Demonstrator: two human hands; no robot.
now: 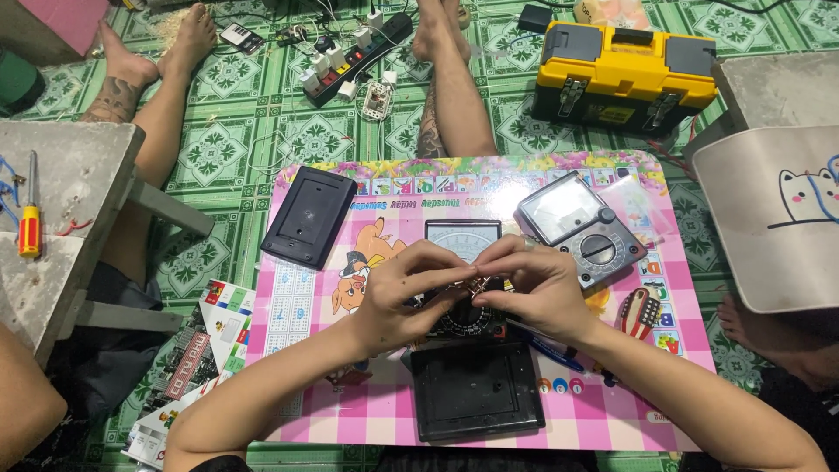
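Left to right. Red-and-yellow screwdriver (30,220) lies on the grey slab (74,188) at far left, well apart from the work. On the pink desk (297,363): black back cover (308,216) lying flat at the left end, untouched.

Centre: left hand (404,295) and right hand (537,284) meet fingertip to fingertip over an opened analog multimeter (463,240), held just above its dial area. Between them, a small coppery metal part (477,287). Too small to tell exactly what it is. Left-hand fingers (454,262) are pinched together on it from one side, right-hand fingers (502,262) pinched on it from the other. Both hands clamped on the same piece.

Handling, my read: part looks light, thin and easy to bend or drop. Take it by the edges with fingertips only, low force.

Below the hands: second black back cover (476,391), near the desk's front edge. Right of the hands: a second analog multimeter (578,227), grey-black, tilted, face up, just beside the right hand but not touched.

Behind the desk on the green tiled floor (245,122): power strip (354,54), and a yellow-black toolbox (625,74) to the right.
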